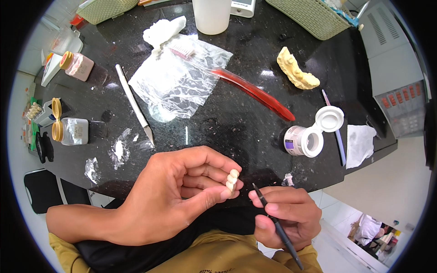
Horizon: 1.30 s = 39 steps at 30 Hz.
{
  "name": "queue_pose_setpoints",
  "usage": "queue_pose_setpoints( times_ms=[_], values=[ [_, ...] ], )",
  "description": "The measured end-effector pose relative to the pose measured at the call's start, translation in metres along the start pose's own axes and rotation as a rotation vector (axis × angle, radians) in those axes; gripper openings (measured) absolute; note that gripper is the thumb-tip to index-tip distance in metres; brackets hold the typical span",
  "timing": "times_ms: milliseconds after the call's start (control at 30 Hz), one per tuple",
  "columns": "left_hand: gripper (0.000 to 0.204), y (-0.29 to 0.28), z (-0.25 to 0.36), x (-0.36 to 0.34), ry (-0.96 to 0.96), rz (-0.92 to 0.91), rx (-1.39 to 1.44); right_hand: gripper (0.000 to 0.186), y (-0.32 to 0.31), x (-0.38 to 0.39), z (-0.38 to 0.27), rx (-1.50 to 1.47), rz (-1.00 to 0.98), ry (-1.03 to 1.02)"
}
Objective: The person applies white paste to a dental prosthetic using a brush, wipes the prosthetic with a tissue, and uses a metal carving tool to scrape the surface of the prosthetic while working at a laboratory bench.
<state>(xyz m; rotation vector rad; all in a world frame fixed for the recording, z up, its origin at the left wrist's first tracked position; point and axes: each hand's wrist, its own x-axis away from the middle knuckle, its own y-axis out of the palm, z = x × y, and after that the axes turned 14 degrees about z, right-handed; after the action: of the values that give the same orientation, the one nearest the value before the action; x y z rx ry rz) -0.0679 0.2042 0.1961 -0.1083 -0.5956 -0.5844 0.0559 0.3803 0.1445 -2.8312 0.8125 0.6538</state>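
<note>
Between the thumb and fingertips of my left hand (170,200) is a small dental bridge (232,181) of several joined cream-white teeth. My right hand (291,209) grips a slim black pen-shaped tool (283,234); its narrow dark tip points up and left at the bridge, a short gap away. Whether that tip is a brush or a point I cannot tell. Both hands are above the near edge of the dark worktop (214,136). A white jar (302,140) with its flip lid raised stands beyond my right hand, and a metal knife (134,105) lies beyond my left.
A red-handled brush (255,93) lies across crumpled clear plastic (177,79). Farther right are a yellowish dental cast (297,69), a thin purple stick (340,148) and a white cloth (360,144). Bottles (75,131) stand at left, a white cup (212,17) and basket (314,18) at the back.
</note>
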Motion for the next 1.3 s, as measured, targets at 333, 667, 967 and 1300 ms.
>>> queue_pose_setpoints(
  times_ms=[333,667,967,1300],
  values=[
    [0.028,-0.002,-0.002,0.002,0.022,0.020,0.035,0.023,0.018,0.001,0.004,0.050,0.013,-0.066],
    [0.027,-0.004,-0.003,0.002,0.032,0.004,0.025,0.022,0.018,-0.001,0.005,0.099,-0.019,-0.095],
    [0.026,-0.002,-0.003,0.001,0.037,0.005,-0.024,0.027,-0.009,0.004,-0.003,-0.061,0.188,-0.004],
    [0.026,0.005,0.001,0.001,0.004,0.074,-0.044,0.019,-0.066,-0.022,-0.011,0.275,0.101,0.316]
  ],
)
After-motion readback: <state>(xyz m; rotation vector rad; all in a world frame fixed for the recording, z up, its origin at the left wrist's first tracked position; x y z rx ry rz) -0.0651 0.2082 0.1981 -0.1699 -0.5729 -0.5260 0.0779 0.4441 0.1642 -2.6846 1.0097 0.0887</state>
